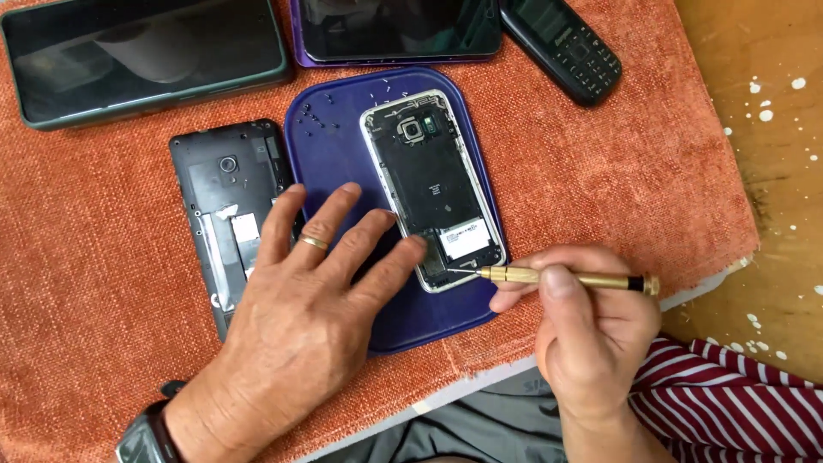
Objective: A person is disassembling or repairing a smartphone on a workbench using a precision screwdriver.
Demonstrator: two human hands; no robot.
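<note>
A slim brass-coloured precision screwdriver (566, 278) is pinched between thumb and fingers of the right hand (591, 330), its fine tip set against the lower edge of an opened silver-framed smartphone (433, 189) with its back cover off. The left hand (304, 300), fingers spread flat and gripping nothing, is pressed on the dark blue plastic work mat (343, 163), one fingertip touching the phone's lower left corner; a single gold ring is worn on it and a dark watch at the wrist. One white rectangular label is seen near the bottom of the opened phone. Several tiny screws (315, 120) are scattered on the mat's upper left. Just left of the mat lies a second opened phone, black (225, 197), bearing one white sticker. Three more handsets are lined along the top: a dark green-cased smartphone (146, 56), a purple-edged smartphone (394, 30) and a black keypad phone (561, 47). All are laid on one orange woven cloth (94, 283) over the bench (771, 171).
</note>
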